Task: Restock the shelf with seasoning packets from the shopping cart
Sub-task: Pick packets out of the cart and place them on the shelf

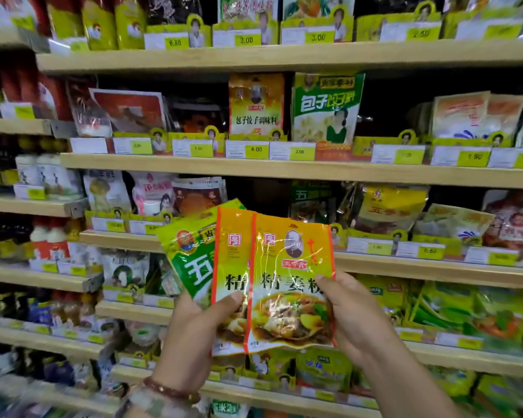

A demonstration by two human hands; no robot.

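Orange and glossy, the front packet is standing upright in front of the shelf, its long axis running top to bottom, and the right hand is pinching its right edge, thumb lying across the printed face. The left hand is gripping a fan of two more at their lower left: a second orange packet tucked just behind the first, and a green packet tilted away to the left behind both. So both grips are closed on packets, none wide. The front packet is overlapping the second one, so it is lying to the right of the left grip and squarely in the right one, which makes the right hand the nearer for carrying it off. Matching orange packs are standing two shelves up, far and slightly left of the held one; judging by that, the coming move is probably calling for a lift up and forward, sliding the packet rightward off the fan first. The cart is not in view.
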